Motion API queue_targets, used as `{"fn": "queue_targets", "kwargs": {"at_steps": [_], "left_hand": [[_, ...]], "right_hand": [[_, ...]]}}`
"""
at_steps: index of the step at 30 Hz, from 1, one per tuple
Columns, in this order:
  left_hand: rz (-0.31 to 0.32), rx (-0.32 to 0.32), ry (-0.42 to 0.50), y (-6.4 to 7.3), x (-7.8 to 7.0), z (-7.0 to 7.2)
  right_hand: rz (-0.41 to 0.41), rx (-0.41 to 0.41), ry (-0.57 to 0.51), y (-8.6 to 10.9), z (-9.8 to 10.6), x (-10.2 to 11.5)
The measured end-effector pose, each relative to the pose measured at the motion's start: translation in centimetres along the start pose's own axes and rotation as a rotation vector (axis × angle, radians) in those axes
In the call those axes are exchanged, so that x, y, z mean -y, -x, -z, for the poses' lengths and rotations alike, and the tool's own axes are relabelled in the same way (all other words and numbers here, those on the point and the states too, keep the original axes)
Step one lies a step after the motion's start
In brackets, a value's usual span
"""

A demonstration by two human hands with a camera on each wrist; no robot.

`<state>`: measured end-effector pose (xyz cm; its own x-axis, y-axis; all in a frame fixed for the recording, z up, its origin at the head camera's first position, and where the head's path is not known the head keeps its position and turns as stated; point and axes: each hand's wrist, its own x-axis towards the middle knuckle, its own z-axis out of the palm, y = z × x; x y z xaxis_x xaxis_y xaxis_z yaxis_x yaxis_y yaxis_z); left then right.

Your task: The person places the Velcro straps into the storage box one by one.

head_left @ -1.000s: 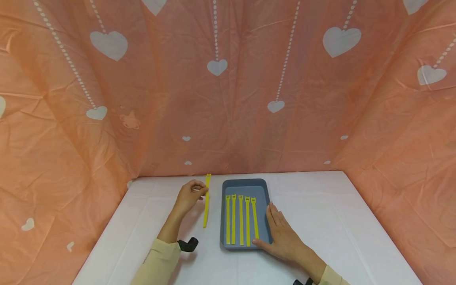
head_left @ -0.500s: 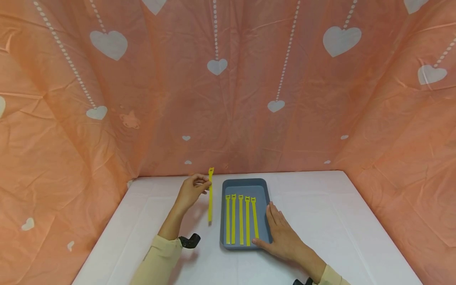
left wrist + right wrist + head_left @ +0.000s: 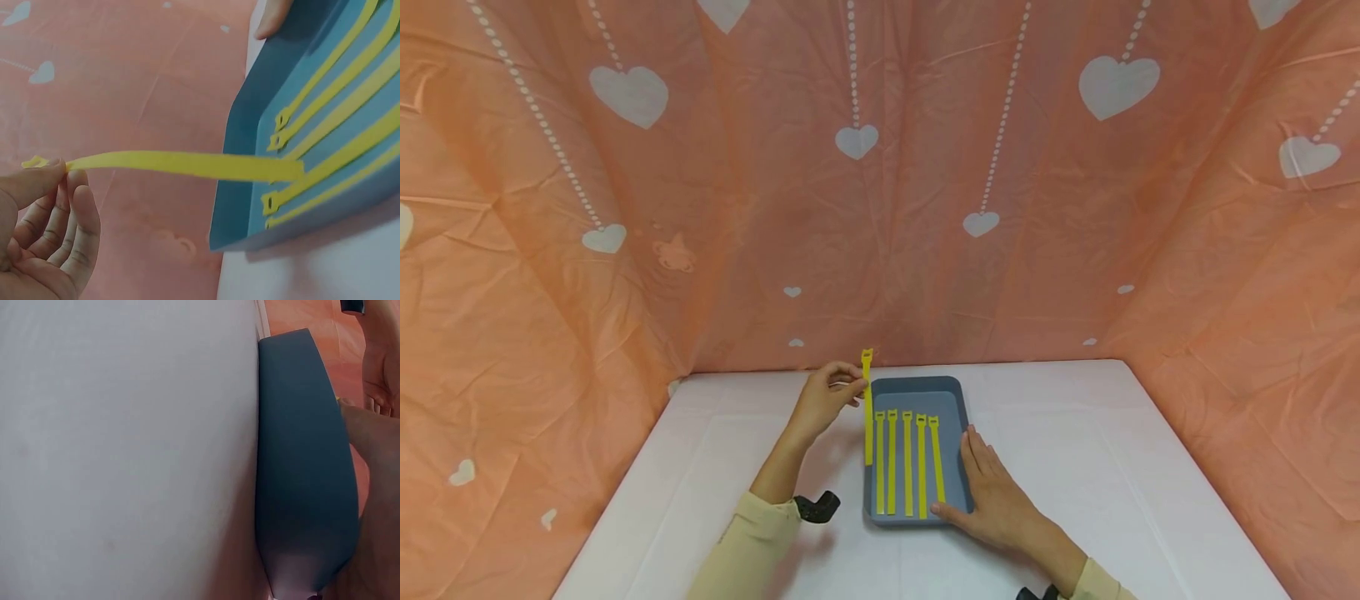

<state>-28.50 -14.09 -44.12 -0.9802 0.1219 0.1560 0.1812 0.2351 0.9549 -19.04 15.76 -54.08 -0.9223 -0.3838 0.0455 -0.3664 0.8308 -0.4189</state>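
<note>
My left hand pinches a yellow hook-and-loop cable tie between thumb and fingertips, just below its slotted head. The tie hangs down over the left rim of the blue-grey tray. In the left wrist view the held cable tie stretches from the left hand across the tray's edge. Inside the tray lie several more yellow cable ties, side by side, slotted heads at the far end. My right hand rests against the tray's right side with straight fingers, its thumb over the near right corner by the rightmost tie.
A white-covered table holds the tray. Behind and on both sides rises an orange curtain with white hearts. A black wrist mount projects from the left sleeve above the table.
My left hand has moved right and slightly up with the cable tie, from beside the tray to above its left rim. The right hand and the tray have stayed still.
</note>
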Motion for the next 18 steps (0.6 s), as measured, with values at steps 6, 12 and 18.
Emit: {"fn": "queue_targets", "kwargs": {"at_steps": [6,12,18], "left_hand": [[0.004,0.029,0.001,-0.3,0.1,-1.7],[0.003,0.073,0.009,-0.2,0.0,-3.0],[0.012,0.116,0.039,-0.4,0.3,-4.1]], "right_hand": [[0.010,-0.009,0.005,0.0,0.0,-0.1],[0.008,-0.005,0.000,0.0,0.0,-0.1],[0.010,-0.007,-0.002,0.0,0.1,0.0]]}}
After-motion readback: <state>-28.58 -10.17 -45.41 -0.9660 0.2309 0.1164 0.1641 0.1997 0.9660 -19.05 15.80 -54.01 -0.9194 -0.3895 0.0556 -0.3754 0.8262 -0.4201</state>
